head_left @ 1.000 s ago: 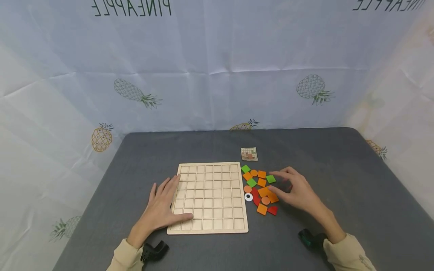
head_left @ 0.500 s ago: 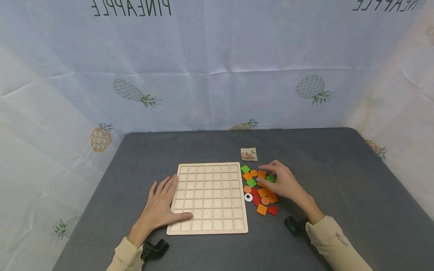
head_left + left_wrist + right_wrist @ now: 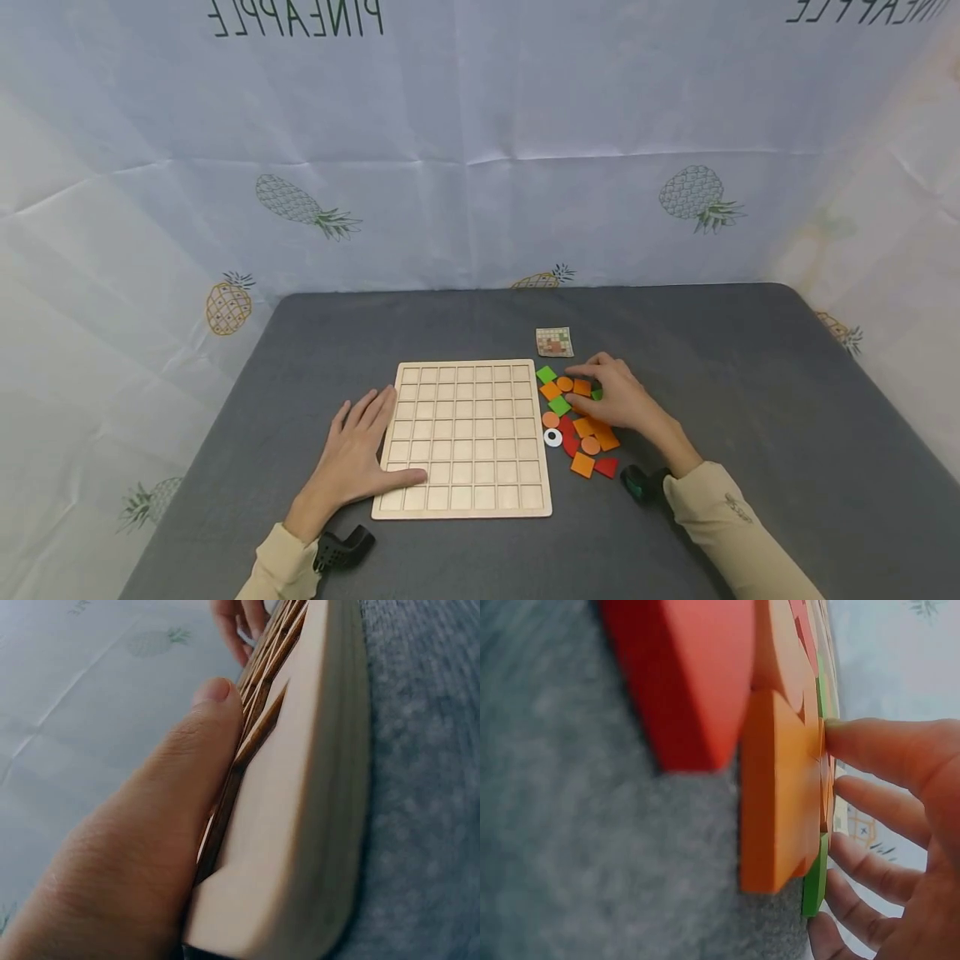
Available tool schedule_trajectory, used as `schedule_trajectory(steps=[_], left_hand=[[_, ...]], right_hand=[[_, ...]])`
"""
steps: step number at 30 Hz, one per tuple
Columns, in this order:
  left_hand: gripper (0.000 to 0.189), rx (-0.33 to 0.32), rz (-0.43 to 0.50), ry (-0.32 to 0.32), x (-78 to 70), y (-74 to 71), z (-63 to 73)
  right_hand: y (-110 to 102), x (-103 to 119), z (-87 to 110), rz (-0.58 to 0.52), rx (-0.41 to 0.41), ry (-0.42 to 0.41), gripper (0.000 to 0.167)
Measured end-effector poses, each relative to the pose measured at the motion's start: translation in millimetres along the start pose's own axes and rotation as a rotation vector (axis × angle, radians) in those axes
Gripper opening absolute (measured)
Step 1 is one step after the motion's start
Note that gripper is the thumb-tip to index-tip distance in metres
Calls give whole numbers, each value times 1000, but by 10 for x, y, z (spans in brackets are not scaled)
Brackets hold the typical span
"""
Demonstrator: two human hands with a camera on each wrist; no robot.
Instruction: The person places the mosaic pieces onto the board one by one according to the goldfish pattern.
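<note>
"How did your right hand [image 3: 618, 397] stand?"

"Its fingers [image 3: 877, 866] looked released: thumb and forefinger stood apart either side of an orange disc [image 3: 565, 384]. Whether they touched any piece, I couldn't tell. Your left hand [image 3: 352, 458] lay spread along the left edge of the grid board [image 3: 472, 451], thumb over the near part."

"What could have gone wrong for you there?"

"The loose pieces [image 3: 582, 464] sat crowded just right of the board, so a wide pinch could have dragged neighbours along. A heavy left thumb might have skewed the board."

"And which view helped you?"

"The head view half hid a green piece [image 3: 815, 889] under your hand; the right wrist view showed its thick side. Only the head view showed the picture card [image 3: 554, 342] farther off on the worktop [image 3: 712, 350]."
</note>
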State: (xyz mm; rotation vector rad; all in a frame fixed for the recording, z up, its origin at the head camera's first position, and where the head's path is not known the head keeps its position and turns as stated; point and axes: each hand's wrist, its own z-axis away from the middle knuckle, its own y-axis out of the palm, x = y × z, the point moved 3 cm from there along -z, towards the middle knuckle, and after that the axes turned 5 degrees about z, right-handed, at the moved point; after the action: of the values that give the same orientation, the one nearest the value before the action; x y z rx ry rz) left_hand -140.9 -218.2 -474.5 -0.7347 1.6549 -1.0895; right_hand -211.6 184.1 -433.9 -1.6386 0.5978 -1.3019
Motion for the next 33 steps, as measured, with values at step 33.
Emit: schedule_trajectory(steps=[33], left_hand=[[145,13,20,77,50,-15,36]], right_hand=[[-56,277,12,69,-135,55,29]])
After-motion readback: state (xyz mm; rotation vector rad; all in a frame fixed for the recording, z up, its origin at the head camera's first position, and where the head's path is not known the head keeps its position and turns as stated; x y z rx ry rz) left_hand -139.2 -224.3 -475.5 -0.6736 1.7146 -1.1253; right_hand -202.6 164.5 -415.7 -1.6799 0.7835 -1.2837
